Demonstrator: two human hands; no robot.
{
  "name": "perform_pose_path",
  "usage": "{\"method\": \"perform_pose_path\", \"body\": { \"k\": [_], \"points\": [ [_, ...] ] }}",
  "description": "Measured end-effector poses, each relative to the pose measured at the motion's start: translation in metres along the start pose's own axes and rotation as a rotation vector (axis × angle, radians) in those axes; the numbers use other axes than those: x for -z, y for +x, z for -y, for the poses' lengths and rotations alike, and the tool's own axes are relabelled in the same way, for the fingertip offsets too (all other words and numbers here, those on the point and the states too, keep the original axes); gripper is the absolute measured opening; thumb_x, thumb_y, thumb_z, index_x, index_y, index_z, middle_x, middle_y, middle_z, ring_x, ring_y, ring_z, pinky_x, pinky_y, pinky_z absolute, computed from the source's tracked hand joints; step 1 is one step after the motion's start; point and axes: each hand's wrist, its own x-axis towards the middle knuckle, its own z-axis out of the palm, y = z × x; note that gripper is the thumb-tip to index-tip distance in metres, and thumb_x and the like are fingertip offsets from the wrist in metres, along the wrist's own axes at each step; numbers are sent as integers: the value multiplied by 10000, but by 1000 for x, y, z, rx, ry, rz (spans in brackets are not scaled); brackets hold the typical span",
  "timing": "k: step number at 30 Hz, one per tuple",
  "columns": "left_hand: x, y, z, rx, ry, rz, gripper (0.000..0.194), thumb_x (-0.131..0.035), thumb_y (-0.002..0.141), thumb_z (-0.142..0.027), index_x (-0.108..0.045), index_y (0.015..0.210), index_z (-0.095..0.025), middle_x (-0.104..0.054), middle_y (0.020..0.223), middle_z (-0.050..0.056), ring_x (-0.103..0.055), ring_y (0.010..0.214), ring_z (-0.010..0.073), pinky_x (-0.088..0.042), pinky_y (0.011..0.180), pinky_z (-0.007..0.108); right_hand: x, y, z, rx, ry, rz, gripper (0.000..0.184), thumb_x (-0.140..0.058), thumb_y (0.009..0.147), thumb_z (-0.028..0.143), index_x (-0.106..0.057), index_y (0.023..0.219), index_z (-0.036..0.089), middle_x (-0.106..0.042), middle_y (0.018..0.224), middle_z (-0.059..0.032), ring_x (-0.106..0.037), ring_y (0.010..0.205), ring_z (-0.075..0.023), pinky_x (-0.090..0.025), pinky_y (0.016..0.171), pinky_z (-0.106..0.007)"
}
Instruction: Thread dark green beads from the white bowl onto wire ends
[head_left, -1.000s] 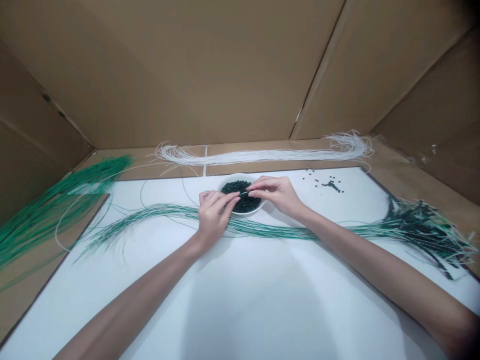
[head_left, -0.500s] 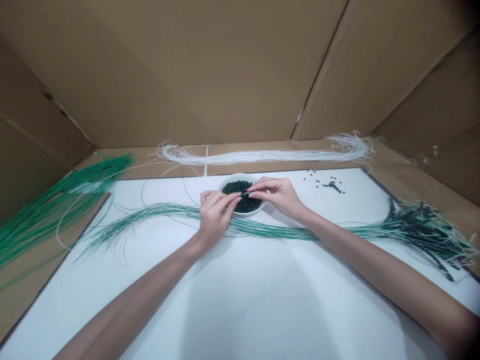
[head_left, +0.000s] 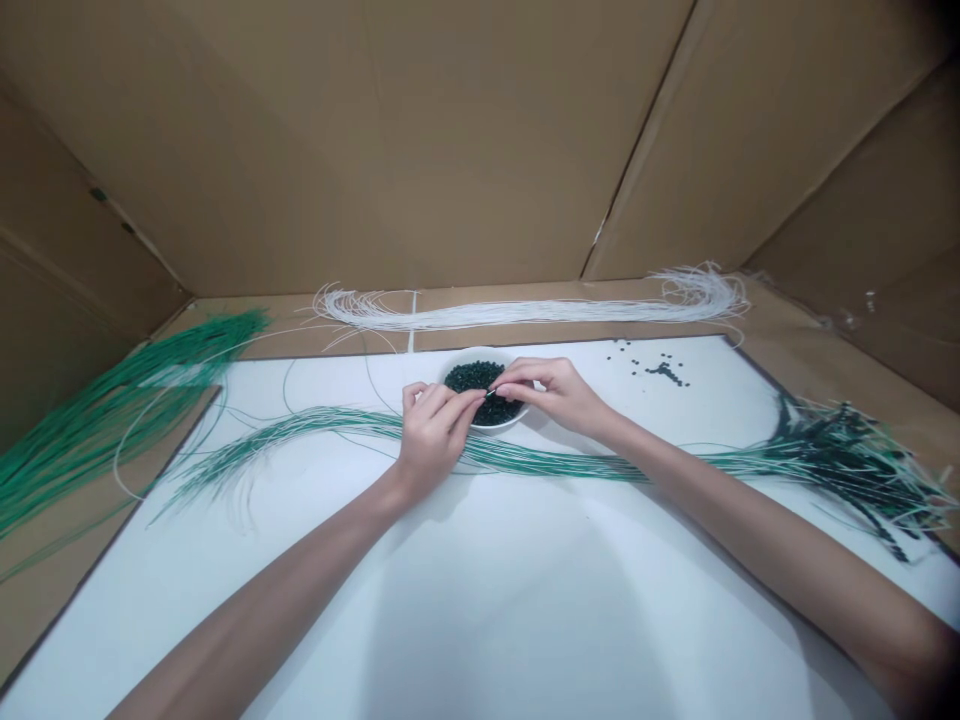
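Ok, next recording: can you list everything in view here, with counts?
white bowl: one, white, on the white board's far edge, under the hands
beads: many, dark green, filling the bowl
loose beads: a small scatter, dark, on the board, far right
white strands: one long bundle, white, along the far edge
green-and-white strands: one long bundle, across the board, dark-tipped at right
green strands: one bundle, green, far left
white board: one, white, under everything
cardboard walls: several panels, brown, surrounding
thin strand: one, pale, pinched over the bowl
left hand: one, over the bowl's near side
right hand: one, at the bowl's right
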Motion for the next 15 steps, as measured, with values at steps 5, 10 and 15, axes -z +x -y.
{"method": "perform_pose_path", "body": {
  "k": [5, 10, 15],
  "points": [
    [-1, 0, 0, -1, 7, -12, 103, -544, 776, -167, -604, 857, -185, -582, 638, -23, -490, 576, 77, -315, 715, 286, 0, 0, -1, 20, 7, 31, 202, -513, 783, 306, -661, 799, 170, -638, 801, -45, -566, 733, -139, -438, 671, -266],
    [-1, -1, -1, 10, 15, -18, 90, -543, 778, -182, -605, 843, -183, -593, 644, -21, -496, 581, 79, -312, 728, 291, 3, 0, 4, 50, 13, 66, 185, -523, 779, 289, -665, 798, 172, -647, 824, -49, -573, 757, -143, -440, 682, -263],
    [-2, -1, -1, 28, 2, -10, 101, -524, 792, -197, -608, 849, -189, -587, 631, -19, -506, 596, 86, -312, 724, 289, 2, -1, 6, 37, -46, 55, 182, -545, 761, 304, -671, 821, 187, -650, 808, -45, -567, 712, -140, -436, 627, -257]
  ]
}}
